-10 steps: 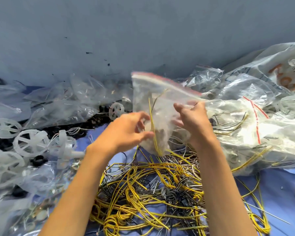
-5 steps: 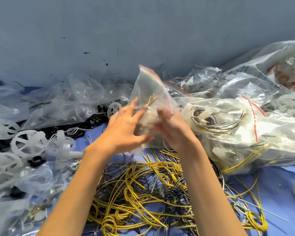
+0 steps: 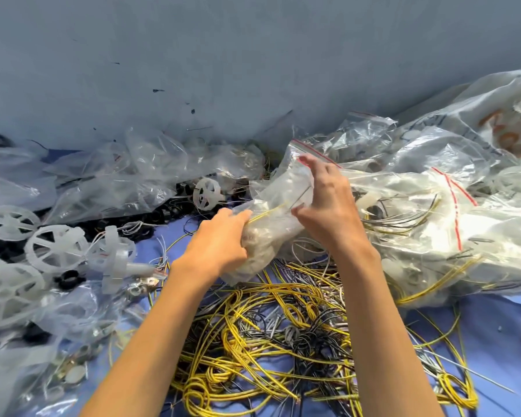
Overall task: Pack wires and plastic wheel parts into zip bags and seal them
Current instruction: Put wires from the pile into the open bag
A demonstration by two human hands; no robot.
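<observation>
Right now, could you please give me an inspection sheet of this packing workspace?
Surface: blue cloth, mostly covered.
Job's things: clear zip bag, red strip on top, holding yellow wire and pale parts; white plastic wheels loose at left; filled bags heaped at right.
Clutter: crumpled clear bags at back left; black rings among the wheels.
Hands: left hand grips the zip bag's lower end; right hand rests on its upper part, fingers mostly straight.
Cables: loose wires, yellow, black and grey, tangled near the person.
Surroundings: blue-grey wall; printed sack at far right.
</observation>
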